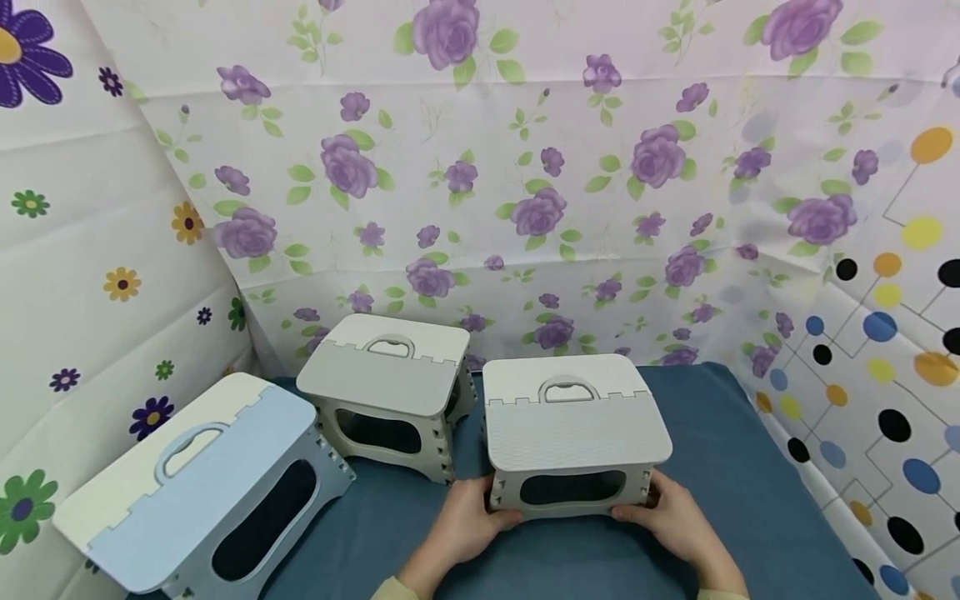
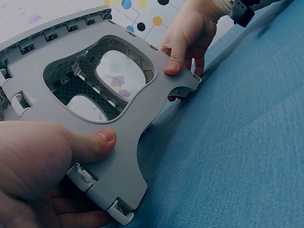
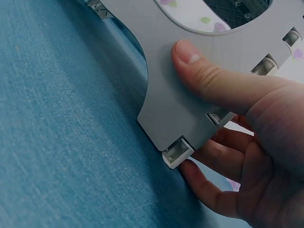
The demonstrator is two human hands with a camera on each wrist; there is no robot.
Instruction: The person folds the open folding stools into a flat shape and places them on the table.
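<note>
A grey and white folding step stool [image 1: 577, 429] stands unfolded on the blue cloth, its carry handle lying flat in the top. My left hand [image 1: 468, 521] grips the lower left leg, thumb on the front panel and fingers behind it. At the opposite leg my right hand [image 1: 671, 517] holds on in the same way. In the left wrist view the stool's front panel [image 2: 126, 156] shows a wide opening and hinge clips along its side. The right wrist view has my thumb [image 3: 199, 71] pressed on the panel near the foot, which meets the cloth.
To the left stands a second grey and white step stool [image 1: 386, 375]. A blue and white step stool [image 1: 202, 483] sits at an angle in the left foreground. Blue cloth [image 1: 720, 467] covers the table, and a flowered curtain [image 1: 480, 208] hangs behind.
</note>
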